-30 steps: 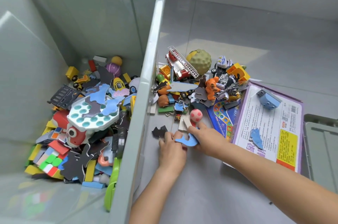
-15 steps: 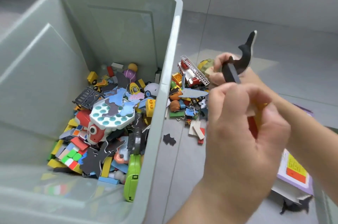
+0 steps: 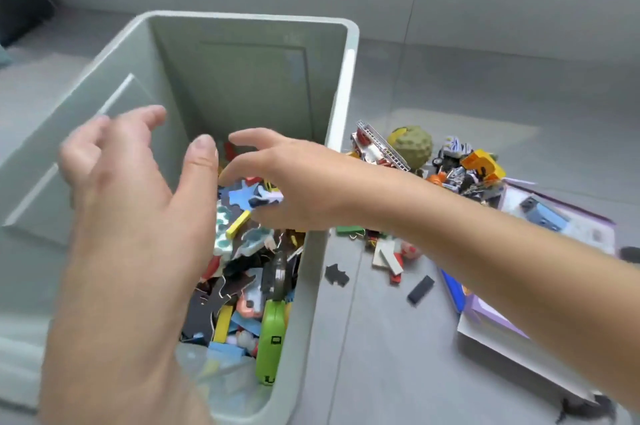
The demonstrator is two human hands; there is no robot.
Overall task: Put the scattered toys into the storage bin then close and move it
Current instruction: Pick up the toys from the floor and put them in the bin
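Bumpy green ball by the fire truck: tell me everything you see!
The bumpy ball is round, olive green, covered in little knobs, with a yellow patch on its left. It looks rubbery. It sits on the grey floor at the far edge of the toy pile, right of the storage bin, behind the ladder of the fire truck. Nothing holds it.

Left grip (image 3: 138,202) and right grip (image 3: 298,178) hover side by side, palms down, fingers spread loose, forearms extended.
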